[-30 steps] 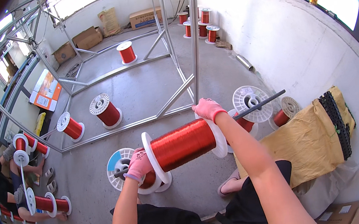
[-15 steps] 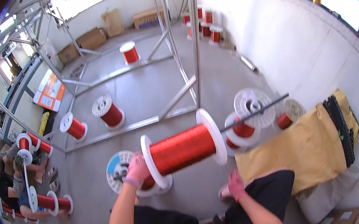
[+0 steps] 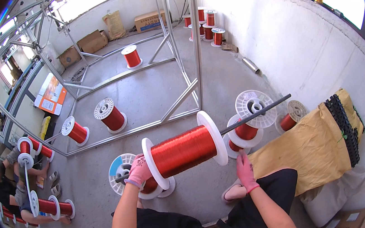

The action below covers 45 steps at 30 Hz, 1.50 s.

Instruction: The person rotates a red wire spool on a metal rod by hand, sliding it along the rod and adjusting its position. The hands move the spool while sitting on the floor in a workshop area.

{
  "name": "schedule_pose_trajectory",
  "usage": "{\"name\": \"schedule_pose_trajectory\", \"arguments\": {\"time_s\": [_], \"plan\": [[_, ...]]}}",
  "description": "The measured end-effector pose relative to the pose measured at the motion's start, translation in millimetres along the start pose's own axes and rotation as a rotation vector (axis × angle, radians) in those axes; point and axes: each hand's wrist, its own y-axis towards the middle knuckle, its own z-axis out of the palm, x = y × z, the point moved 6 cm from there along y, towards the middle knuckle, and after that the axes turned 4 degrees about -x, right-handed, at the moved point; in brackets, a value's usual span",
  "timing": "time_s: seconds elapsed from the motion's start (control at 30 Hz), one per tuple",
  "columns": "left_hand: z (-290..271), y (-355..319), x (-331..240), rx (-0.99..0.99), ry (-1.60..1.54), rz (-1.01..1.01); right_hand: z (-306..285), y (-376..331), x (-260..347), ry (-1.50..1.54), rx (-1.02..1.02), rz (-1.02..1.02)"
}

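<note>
A large spool of red enamelled wire (image 3: 185,151) with white flanges sits on a dark rod (image 3: 258,114) in front of me, tilted up to the right. My left hand (image 3: 139,170), in a pink glove, is closed around the rod beside the left flange; the rod's end pokes out past it. Below the right flange is my pink-gloved right hand (image 3: 246,172), fingertips up and pressed together. Whatever they may pinch is too small to make out. Beneath the spool stand more wire spools, one with a blue-marked flange (image 3: 118,167) at left and stacked ones with a clear-white flange (image 3: 256,108) at right.
An aluminium frame (image 3: 139,130) stands ahead, with red spools (image 3: 113,118) on the floor around it. At right, a yellow-brown sack (image 3: 301,154) lies by the wall. Another person (image 3: 7,185) sits at far left among spools (image 3: 50,206). Cartons (image 3: 93,42) line the back wall.
My right hand has risen from near my knee to below the spool's right flange, its fingers now pointing up. The spool and rod have shifted only slightly. A pink-gloved hand at lower left is gone from view.
</note>
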Motion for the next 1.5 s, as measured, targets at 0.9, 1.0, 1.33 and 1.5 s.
{"name": "schedule_pose_trajectory", "arguments": {"time_s": [0.9,1.0,1.33,1.5], "plan": [[3,8,-3,-0.083,0.255,0.103,59,-48,-157,-1.058,0.190,-0.511],[-3,-10,-10,0.093,0.027,-0.046,62,-26,-78,-0.491,0.190,-0.368],[-7,6,-12,0.087,0.018,0.010,12,-4,-57,-0.212,0.132,-0.091],[-5,1,-10,-0.052,0.032,0.045,7,-3,-51,-0.283,0.180,-0.102]]}}
